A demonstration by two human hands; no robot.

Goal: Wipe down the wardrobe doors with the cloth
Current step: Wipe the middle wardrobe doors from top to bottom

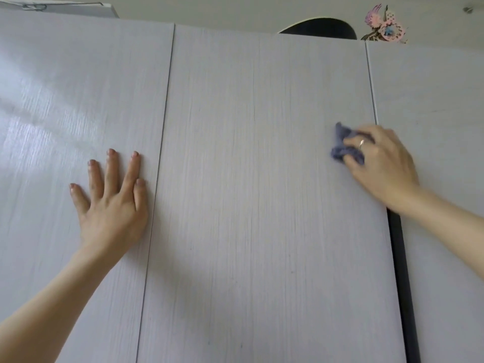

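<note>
While the left hand (111, 203) rests flat with fingers spread straight on the left wardrobe door (65, 113), the right hand (379, 163) curls around a bunched blue cloth (341, 144), pressing it against the middle door (262, 153) near its right edge, below a dark rounded object (318, 28) and a pink ornament (385, 26) up top.

Three wardrobe doors stood side by side: the left door (78, 100), the middle door (262, 179) and the right door (432, 100). The left hand (112, 203) lay flat on the left door, just beside its seam with the middle one. The right hand (379, 163) pressed a cloth (343, 145) against the middle door near its right edge. On top of the wardrobe sat a box (78, 9) at the left and an ornament (386, 26) at the right.
</note>
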